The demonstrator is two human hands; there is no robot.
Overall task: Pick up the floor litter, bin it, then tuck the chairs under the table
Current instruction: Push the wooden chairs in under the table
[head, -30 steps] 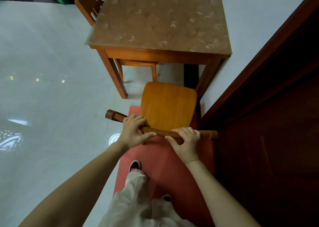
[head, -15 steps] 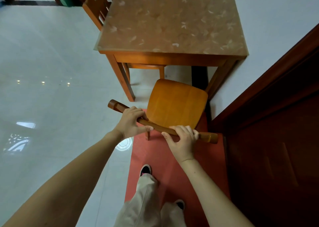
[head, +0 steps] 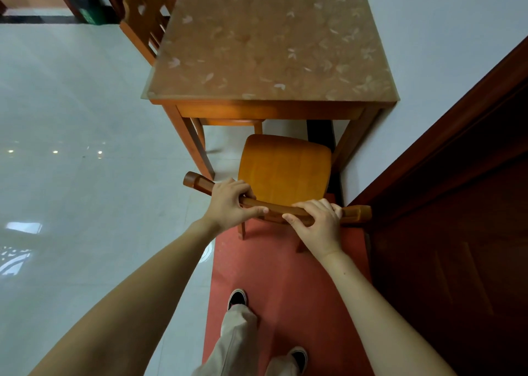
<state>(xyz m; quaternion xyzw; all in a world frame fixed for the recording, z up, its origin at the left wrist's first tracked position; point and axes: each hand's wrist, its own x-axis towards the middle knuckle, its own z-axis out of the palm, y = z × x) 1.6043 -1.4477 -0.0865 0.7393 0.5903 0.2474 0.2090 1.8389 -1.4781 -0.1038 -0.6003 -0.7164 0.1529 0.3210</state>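
Note:
A wooden chair stands in front of me, its orange seat pointing toward the wooden table. The seat's far edge sits just short of the table's near apron. My left hand grips the chair's curved top rail left of centre. My right hand grips the same rail right of centre. A second chair stands at the table's left side, pushed close against it. A further wooden seat shows under the table's near apron.
A dark wooden door fills the right side, close to the chair's rail end. A white wall runs behind the table on the right. A red mat lies under my feet. A green bin stands at the far left. Pale glossy floor spreads left.
The chair has slid forward toward the table with both hands on its rail, and I have stepped after it. The seat's far edge is now nearer the apron.

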